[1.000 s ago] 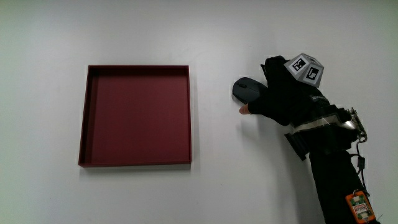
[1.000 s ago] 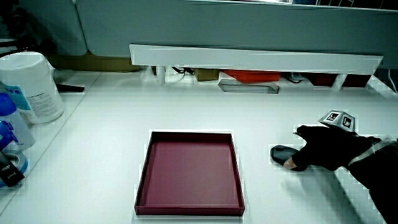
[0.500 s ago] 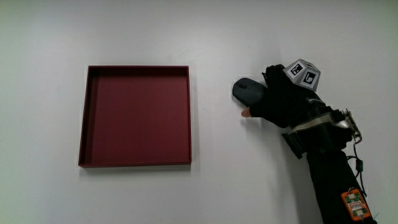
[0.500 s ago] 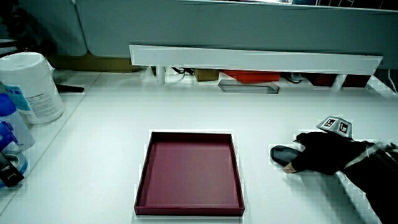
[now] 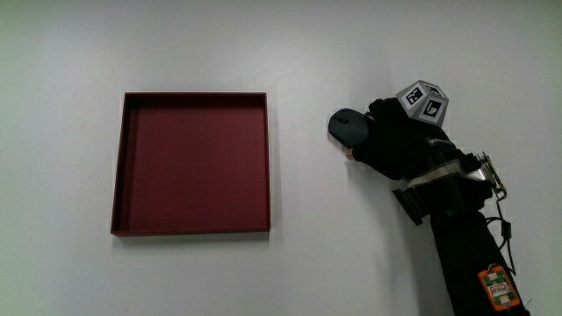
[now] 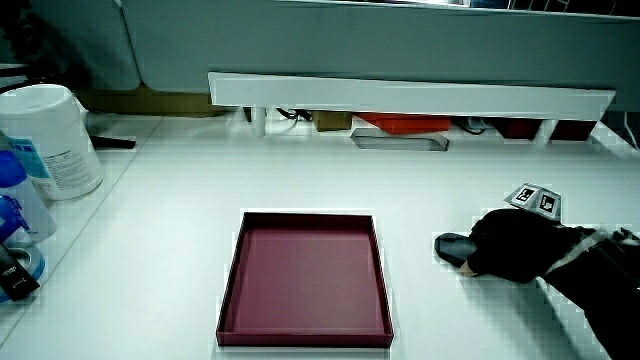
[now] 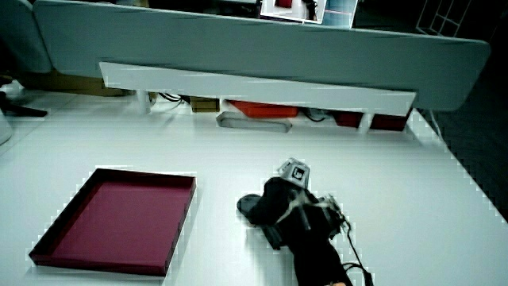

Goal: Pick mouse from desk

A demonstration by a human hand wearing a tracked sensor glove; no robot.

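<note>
Resting palm-down on the white table (image 5: pixel 290 263), the hand (image 5: pixel 399 140) closes its fingers over the mouse (image 5: pixel 348 125), a dark grey oval at three o'clock from the red tray (image 5: pixel 193 230).

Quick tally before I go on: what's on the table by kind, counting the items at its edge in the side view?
Mouse, under the hand: 1
Red tray: 1
White wipes canister: 1
Blue-capped bottle, only partly in view: 1
Total: 4. A few more things at that edge are cut off and unclear, so not counted.
</note>
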